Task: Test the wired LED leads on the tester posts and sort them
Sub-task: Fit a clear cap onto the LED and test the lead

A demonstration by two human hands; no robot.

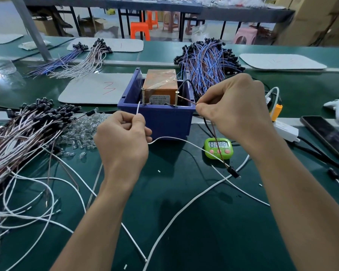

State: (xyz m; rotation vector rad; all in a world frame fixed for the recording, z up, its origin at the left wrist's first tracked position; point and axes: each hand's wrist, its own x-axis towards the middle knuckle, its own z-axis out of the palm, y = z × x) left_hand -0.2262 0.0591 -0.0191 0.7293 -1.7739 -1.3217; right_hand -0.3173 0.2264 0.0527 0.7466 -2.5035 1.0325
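— Held what in the left hand (123, 137)?

— Pinched the white wire (138, 107) between thumb and finger, with the other fingers curled in. Pointed its tip up at the left post (142, 96), just beside it (too small to tell if touching).

— And in the right hand (233, 106)?

— Pinched the brown wire (186, 100) the same way, fingers curled. Seemed to lay its bare end against the right post (177, 97) of the orange tester (160, 81), up inside the blue bin (160, 118).

— Left the light end where?

— Down on the tabletop (204, 222). Saw the black LED end (233, 172) lying near the green timer (218, 147). Could not tell if lit.

— Needed what to do this step well?

— Probably needed both bare tips on both posts at the same time. Needed a pinch close to each tip, to stop any wobble. Needed steady hands and a soft push, not a hard poke. Needed the two tips well apart, never both on one post. Would have helped to peek down at the LED end for a glow.

— And for sorting?

— Likely meant for a pile: maybe the big bundle (205, 59) behind the bin, maybe the heap (27, 124) on the left. Could not tell which.
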